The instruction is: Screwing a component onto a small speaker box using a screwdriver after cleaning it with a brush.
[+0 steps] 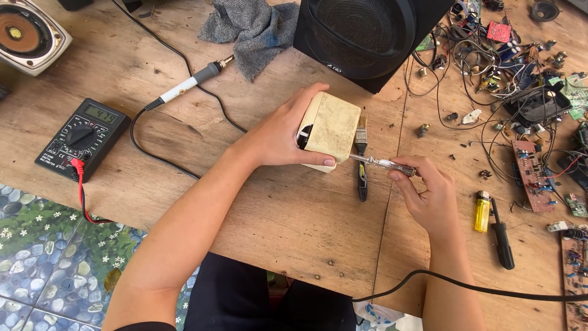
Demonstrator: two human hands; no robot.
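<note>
Head view: screwdriver [383,163] tip hidden (behind box [331,127])

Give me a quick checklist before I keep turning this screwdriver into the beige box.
1. Left hand grips the beige box: ok.
2. Right hand holds the clear-handled screwdriver: ok.
3. Tip seated in a screw: cannot tell, hidden behind the box.
4. Small brush lies right under the shaft: not ok.
5. Soldering iron lies apart from both hands: ok.
6. Iron hot or cold: cannot tell.
</note>
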